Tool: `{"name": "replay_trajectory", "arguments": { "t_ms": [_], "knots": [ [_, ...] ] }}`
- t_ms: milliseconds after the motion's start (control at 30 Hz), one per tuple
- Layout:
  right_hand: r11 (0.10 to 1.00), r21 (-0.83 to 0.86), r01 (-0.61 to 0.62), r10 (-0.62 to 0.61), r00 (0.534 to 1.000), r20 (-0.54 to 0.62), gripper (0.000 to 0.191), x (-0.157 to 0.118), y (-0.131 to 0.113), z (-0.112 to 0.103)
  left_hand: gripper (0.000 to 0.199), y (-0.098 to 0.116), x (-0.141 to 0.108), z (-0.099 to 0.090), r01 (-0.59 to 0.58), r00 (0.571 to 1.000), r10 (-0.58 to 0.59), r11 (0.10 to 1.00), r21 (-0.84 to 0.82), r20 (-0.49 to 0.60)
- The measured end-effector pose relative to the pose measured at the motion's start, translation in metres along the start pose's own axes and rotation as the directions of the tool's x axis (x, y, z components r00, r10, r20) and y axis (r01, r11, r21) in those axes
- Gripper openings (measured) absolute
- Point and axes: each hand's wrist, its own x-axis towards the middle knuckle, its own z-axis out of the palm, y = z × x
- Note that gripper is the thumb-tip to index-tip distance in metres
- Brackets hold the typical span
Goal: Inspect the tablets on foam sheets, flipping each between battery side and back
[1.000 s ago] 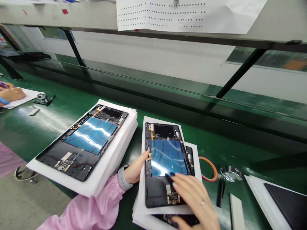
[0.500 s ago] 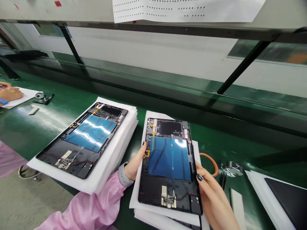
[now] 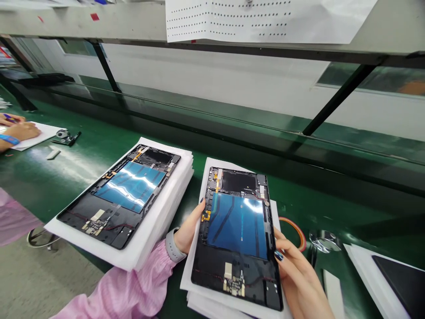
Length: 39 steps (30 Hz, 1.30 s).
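In front of me lies an opened tablet (image 3: 237,226) with a blue battery, orange flex cables and a small circuit board showing. It rests on or just above a white-sheeted stack (image 3: 199,288); a gap cannot be made out. My left hand (image 3: 188,228) grips its left edge with the thumb on the rim, fingers hidden beneath. On the opposite edge, my right hand (image 3: 297,270) pinches the lower right side between thumb and fingers. A second opened tablet (image 3: 129,186) of the same kind sits atop a taller stack of white foam sheets (image 3: 162,221) to the left.
Right of me are a rainbow-edged tape roll (image 3: 294,232), a clear tape roll (image 3: 325,240), a pale bar (image 3: 332,288) and a dark panel (image 3: 401,279) on white sheets. At far left, a co-worker's hand (image 3: 25,131) holds a pen over paper. A shelf (image 3: 133,22) spans overhead.
The view has shifted slightly, so most things sit a little lower and farther right. The held tablet's near edge looks slightly closer; both hands keep their grip.
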Motion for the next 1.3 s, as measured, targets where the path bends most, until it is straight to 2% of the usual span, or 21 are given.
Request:
{"name": "replay_trajectory", "arguments": {
  "t_ms": [100, 267, 400, 500, 567, 633, 867, 1000, 1300],
  "knots": [
    [1.0, 0.004, -0.007, 0.007, 1.0, 0.005, 0.026, 0.0, -0.001, 0.0, 0.051, 0.0, 0.0, 0.0, 0.013, 1.0, -0.013, 1.0, -0.024, 0.01],
    [0.995, -0.006, -0.104, 0.104, 0.994, -0.015, 0.041, 0.002, 0.005, -0.003, 0.053, -0.001, -0.001, 0.0, 0.018, 1.0, -0.018, 1.0, -0.004, -0.014],
    [0.987, -0.125, -0.1, 0.099, 0.995, -0.017, 0.043, 0.005, 0.01, -0.003, 0.057, -0.003, 0.0, -0.002, 0.054, 0.998, -0.055, 0.998, 0.039, 0.012],
    [0.979, -0.182, -0.092, 0.07, 0.99, -0.122, 0.049, 0.005, 0.009, 0.0, 0.061, -0.004, 0.001, -0.003, 0.068, 0.997, -0.07, 0.995, 0.066, 0.032],
    [0.978, -0.176, -0.113, 0.075, 0.974, -0.214, 0.055, 0.004, 0.004, 0.004, 0.062, -0.004, 0.001, -0.003, 0.065, 0.997, -0.068, 0.995, 0.08, 0.038],
    [0.979, -0.164, -0.125, 0.08, 0.963, -0.257, 0.057, 0.002, 0.0, 0.009, 0.062, -0.005, 0.0, -0.002, 0.061, 0.997, -0.065, 0.994, 0.095, 0.039],
    [0.983, -0.18, -0.042, -0.007, 0.965, -0.263, 0.054, 0.001, 0.004, 0.007, 0.059, -0.008, -0.003, -0.006, 0.043, 0.998, -0.048, 0.984, 0.17, 0.027],
    [0.98, -0.201, -0.007, -0.038, 0.975, -0.217, 0.049, 0.001, 0.005, 0.005, 0.054, -0.008, -0.005, -0.008, 0.038, 0.999, -0.033, 0.965, 0.259, -0.023],
    [0.975, -0.221, -0.01, -0.042, 0.972, -0.231, 0.057, -0.003, -0.004, 0.008, 0.047, -0.008, -0.006, -0.006, 0.03, 0.999, -0.015, 0.947, 0.321, -0.049]
  ]
}}
